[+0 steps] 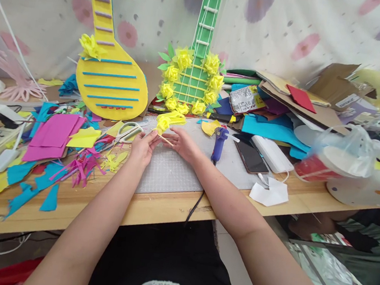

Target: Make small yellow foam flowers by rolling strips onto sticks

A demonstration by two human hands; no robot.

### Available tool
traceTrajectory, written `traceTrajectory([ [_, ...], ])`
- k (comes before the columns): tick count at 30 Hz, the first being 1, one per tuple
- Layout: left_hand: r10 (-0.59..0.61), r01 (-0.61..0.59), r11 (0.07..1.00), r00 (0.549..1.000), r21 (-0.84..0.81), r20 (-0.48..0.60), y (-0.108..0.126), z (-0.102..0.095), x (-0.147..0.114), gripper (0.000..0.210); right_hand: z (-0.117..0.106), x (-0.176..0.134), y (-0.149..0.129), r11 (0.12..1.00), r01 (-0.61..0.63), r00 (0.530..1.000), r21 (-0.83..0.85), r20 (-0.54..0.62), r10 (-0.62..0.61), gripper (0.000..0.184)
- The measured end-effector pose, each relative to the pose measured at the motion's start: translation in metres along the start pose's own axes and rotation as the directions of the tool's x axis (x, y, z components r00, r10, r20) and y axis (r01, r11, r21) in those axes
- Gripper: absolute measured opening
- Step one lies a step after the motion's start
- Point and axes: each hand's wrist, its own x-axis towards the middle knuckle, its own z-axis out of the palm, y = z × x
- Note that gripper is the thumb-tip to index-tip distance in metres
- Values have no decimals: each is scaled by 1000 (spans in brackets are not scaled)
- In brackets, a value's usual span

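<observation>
My left hand [144, 146] is closed in a pinch around the base of a yellow crepe-paper flower [162, 123]. A thin wooden stick [166, 140] sticks out from the flower's base toward the right. My right hand [185, 144] is beside it, fingers stretched out and touching near the stick, thumb apart. Both hands are over a grey cutting mat [168, 173]. Just behind them is a bundle of yellow paper strips [175, 118]. A blue glue gun [219, 144] stands to the right of my right hand, and scissors [128, 132] lie left of my left hand.
A yellow cardboard instrument [114, 80] and a green one [197, 81] with yellow flowers lean at the back. Pink paper sheets [52, 137] and scraps cover the left side. To the right are a phone [251, 154], a white power bank [271, 153] and a bagged cup [333, 162].
</observation>
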Motion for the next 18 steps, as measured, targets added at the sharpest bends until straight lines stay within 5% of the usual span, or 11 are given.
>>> traceTrajectory([
  [5, 43, -42, 999, 999, -27, 8, -1, -2, 2, 31, 5, -4, 4, 999, -36, 999, -15, 40, 36, 25],
  [18, 99, -98, 994, 995, -55, 10, -1, -2, 3, 35, 5, -1, 11, 879, 185, 983, -439, 74, -170, 31],
])
